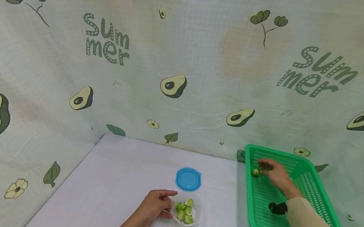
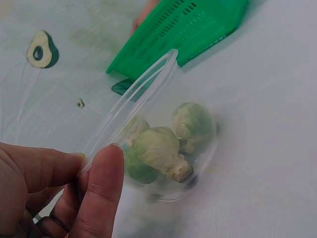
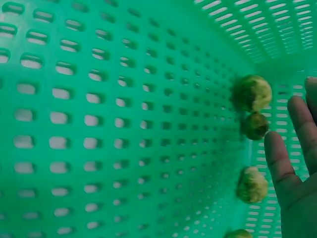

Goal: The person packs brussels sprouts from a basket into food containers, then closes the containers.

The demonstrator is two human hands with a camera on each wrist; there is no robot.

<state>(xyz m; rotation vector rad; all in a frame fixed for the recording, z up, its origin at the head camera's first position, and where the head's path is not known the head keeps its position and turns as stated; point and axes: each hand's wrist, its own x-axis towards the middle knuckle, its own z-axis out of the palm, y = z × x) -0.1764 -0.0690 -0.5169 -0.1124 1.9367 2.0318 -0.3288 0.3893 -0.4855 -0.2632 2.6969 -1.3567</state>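
My left hand (image 1: 154, 207) pinches the rim of a small clear plastic bowl (image 2: 163, 196) between thumb and finger. Several green Brussels sprouts (image 2: 161, 148) lie inside that bowl, visible through its wall in the left wrist view. Over on the right, my right hand (image 1: 275, 174) reaches into a green plastic basket (image 1: 251, 216). Its fingers are extended and hold nothing, close to a Brussels sprout (image 3: 256, 126). Beside that one sits a larger sprout (image 3: 253, 93), and more of them rest along the same basket wall.
A blue lid (image 1: 188, 179) lies flat on the white table (image 1: 122, 175), just behind the bowl. A cloth (image 1: 191, 51) printed with avocados hangs behind and to the left. The basket's raised walls surround my right hand.
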